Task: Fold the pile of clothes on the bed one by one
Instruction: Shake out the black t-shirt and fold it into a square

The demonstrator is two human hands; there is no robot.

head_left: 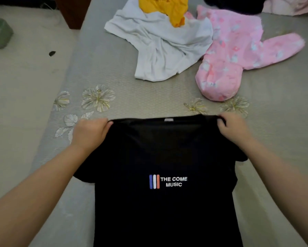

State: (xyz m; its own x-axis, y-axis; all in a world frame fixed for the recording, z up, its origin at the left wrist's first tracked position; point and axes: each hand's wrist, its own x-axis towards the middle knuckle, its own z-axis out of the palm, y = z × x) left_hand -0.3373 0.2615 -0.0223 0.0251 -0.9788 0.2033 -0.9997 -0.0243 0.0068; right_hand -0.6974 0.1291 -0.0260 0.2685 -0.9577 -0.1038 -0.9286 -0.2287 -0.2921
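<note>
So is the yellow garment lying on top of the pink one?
No, the yellow garment lies on the white shirt, with the pink garment beside them.

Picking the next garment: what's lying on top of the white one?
A yellow garment lies on the white garment's far part, hiding the fabric beneath.

black shirt point(167, 202) hem cut off below, yellow garment point(163, 8) cropped above
</note>
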